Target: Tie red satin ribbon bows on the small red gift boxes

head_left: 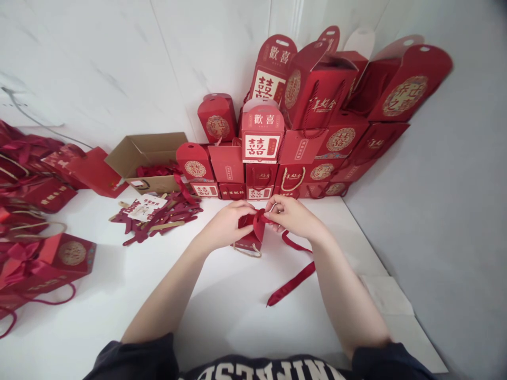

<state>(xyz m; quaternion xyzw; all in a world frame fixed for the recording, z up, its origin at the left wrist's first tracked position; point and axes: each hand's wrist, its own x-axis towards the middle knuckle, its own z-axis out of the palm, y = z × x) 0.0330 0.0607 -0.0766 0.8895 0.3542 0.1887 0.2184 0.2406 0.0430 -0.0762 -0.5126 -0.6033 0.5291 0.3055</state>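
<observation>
A small red gift box [250,241] with a beige rope handle stands on the white table between my hands. My left hand [229,224] is closed on the box's top from the left, thumb on the near side. At the upright flap on the right, my right hand [291,215] pinches a dark red ribbon [292,285] close to the flap's hole. The ribbon's long tail trails down onto the table beside my right forearm. My fingers partly cover the box top, so how far the ribbon passes through is hidden.
Stacked red gift boxes [263,145] line the wall ahead and right. Left of them sits an open cardboard box [158,142] with red ribbon inside. A pile of dark red pieces [170,214] lies before it. Ribbon-tied boxes [55,258] crowd the far left.
</observation>
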